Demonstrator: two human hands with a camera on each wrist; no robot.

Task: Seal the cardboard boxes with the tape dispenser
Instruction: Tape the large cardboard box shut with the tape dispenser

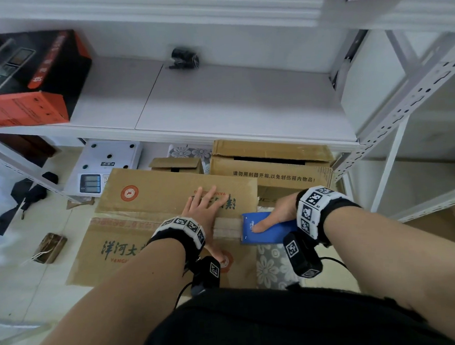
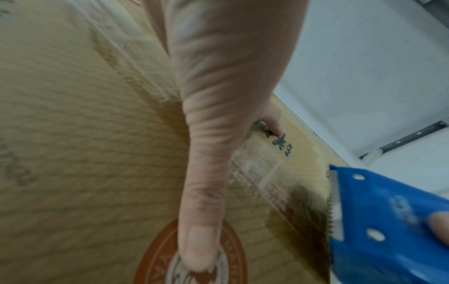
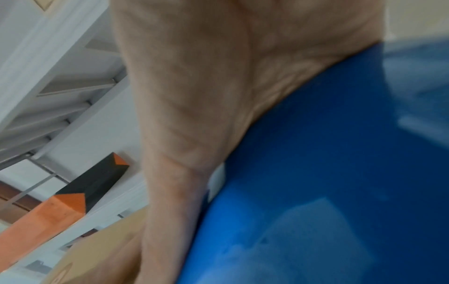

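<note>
Nearest, two bare forearms reach out over dark clothing, each wrist wrapped in a band of black-and-white markers. Down on the floor lies the cardboard box [image 1: 155, 230], printed with blue-green characters and a red round stamp, its top flaps closed. Flat on those flaps rests the left hand [image 1: 206, 208], fingers straight and spread, pointing toward 12 o'clock; in the left wrist view the thumb [image 2: 201, 221] presses onto a red round stamp — nothing is held.

At 3 o'clock of that hand, the right hand [image 1: 274, 214] grips the blue tape dispenser [image 1: 262, 230], thumb laid across its top plate, the other fingers hidden on the far side. The dispenser sits at the box's right edge, on the centre seam, its toothed blade facing the left hand. A strip of clear tape [image 1: 227, 227] lies along the seam between the two.

Farther off, toward 12 o'clock, stand a smaller cardboard box [image 1: 176, 166] and a larger open one [image 1: 271, 161]. At 10 o'clock sits a white scale [image 1: 106, 166]. Above runs a white shelf [image 1: 230, 102], bearing an orange-and-black box [image 1: 29, 77] at its left end.
</note>
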